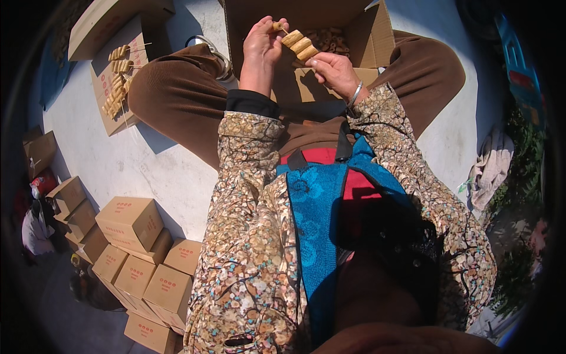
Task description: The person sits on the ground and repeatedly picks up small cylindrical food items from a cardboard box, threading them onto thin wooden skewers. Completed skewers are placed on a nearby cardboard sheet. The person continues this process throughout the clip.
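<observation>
Between my hands, above an open cardboard box, is a thin stick threaded with several tan rolled food pieces. My right hand, with a metal bangle at the wrist, grips the near end of this skewer. One short tan roll is pinched in the fingertips of my left hand, at the stick's far end. Whether the stick has passed through that roll is hard to tell. Down in the box lie many loose rolls, partly hidden by the skewer and my right hand.
Filled skewers lie on a flattened cardboard sheet beyond my left knee. Behind it stands another carton. Stacked cardboard boxes stand at lower left. A pale cloth lies at the right, near green plants.
</observation>
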### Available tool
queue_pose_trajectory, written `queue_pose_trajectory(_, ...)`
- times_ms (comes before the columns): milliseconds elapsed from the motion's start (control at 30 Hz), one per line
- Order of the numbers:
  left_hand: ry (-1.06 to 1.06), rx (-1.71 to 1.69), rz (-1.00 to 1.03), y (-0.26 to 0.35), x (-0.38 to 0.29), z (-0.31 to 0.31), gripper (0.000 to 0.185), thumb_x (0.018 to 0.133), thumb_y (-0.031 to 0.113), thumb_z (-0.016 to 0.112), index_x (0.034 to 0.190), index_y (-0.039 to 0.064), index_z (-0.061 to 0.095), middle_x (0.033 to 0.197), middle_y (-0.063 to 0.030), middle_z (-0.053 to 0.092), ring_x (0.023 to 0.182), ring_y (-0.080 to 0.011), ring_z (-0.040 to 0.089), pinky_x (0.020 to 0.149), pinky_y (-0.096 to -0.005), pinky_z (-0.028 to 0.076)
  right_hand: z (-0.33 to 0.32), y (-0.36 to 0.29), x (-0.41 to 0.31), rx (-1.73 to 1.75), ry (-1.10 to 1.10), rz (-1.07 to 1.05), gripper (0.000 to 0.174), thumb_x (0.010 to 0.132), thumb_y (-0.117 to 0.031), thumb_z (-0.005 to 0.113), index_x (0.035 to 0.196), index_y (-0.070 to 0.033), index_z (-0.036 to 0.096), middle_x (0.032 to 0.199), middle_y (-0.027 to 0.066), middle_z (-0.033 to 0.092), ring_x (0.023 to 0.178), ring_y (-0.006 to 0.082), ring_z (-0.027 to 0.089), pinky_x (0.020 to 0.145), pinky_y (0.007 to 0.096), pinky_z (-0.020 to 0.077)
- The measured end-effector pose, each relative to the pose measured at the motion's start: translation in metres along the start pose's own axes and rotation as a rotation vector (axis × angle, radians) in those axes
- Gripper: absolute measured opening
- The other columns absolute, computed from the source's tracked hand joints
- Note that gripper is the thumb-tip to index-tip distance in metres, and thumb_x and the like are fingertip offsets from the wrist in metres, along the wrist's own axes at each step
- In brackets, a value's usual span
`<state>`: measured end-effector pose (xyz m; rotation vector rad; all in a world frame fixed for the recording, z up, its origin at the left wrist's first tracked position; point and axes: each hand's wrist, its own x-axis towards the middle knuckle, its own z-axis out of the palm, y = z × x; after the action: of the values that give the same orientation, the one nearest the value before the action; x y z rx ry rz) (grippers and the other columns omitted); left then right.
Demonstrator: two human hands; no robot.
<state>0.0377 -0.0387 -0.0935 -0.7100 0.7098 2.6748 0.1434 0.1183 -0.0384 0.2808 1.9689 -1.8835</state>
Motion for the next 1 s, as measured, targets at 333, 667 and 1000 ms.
queue_pose_trajectory(333,-0.117,0.202,-0.023,-0.001,-0.009,0.003,0.013,0.090,0.005,0.048,0.100,-0.002,0.054,0.094,-0.0156,0.059,0.087,-0.0292,0.061,0.078,-0.0421,0.052,-0.001,0.002,0.002,-0.014,0.065,-0.029,0.019,0.088,-0.014,0.055,0.092,0.002,0.064,0.064,-0.0026,0.055,0.054,0.0033,0.048,0.049,0.0182,0.0378)
queue_pose_trajectory(667,-0.094,0.254,0.042,-0.004,-0.008,0.005,0.015,0.090,0.002,0.046,0.102,-0.003,0.053,0.096,-0.0149,0.059,0.088,-0.0268,0.059,0.081,-0.0410,0.050,-0.004,0.011,0.005,-0.024,0.052,-0.047,0.018,0.088,-0.014,0.055,0.091,0.001,0.064,0.063,-0.0029,0.054,0.054,0.0031,0.047,0.048,0.0184,0.0379)
queue_pose_trajectory(1000,-0.104,0.328,0.117,-0.005,-0.009,0.009,0.015,0.088,-0.001,0.047,0.102,-0.003,0.052,0.092,-0.0155,0.060,0.085,-0.0268,0.061,0.079,-0.0383,0.051,-0.003,0.010,0.004,-0.065,0.049,-0.047,0.018,0.088,-0.015,0.056,0.090,0.000,0.065,0.062,-0.0027,0.054,0.053,0.0033,0.047,0.048,0.0193,0.0379)
